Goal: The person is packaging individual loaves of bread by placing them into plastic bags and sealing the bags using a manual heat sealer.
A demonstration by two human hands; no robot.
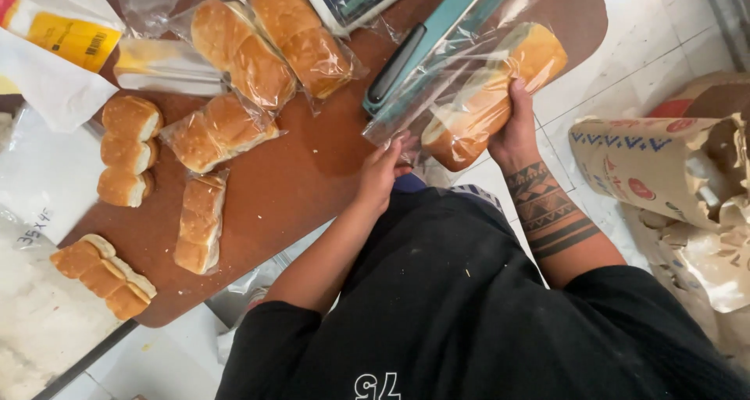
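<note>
Right hand (516,130) gripped the bagged bread loaf (488,95) at one o'clock, beside the teal heat sealer (437,33). Left hand (381,173) pinched the clear bag's open end (391,123). More bagged rolls (234,56) lay at eleven o'clock on the brown table (297,181).

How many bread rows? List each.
7 bread rows: one in the right hand, two bagged at top, one bagged mid-table, one below, two bare at left. Others may be hidden.
</note>
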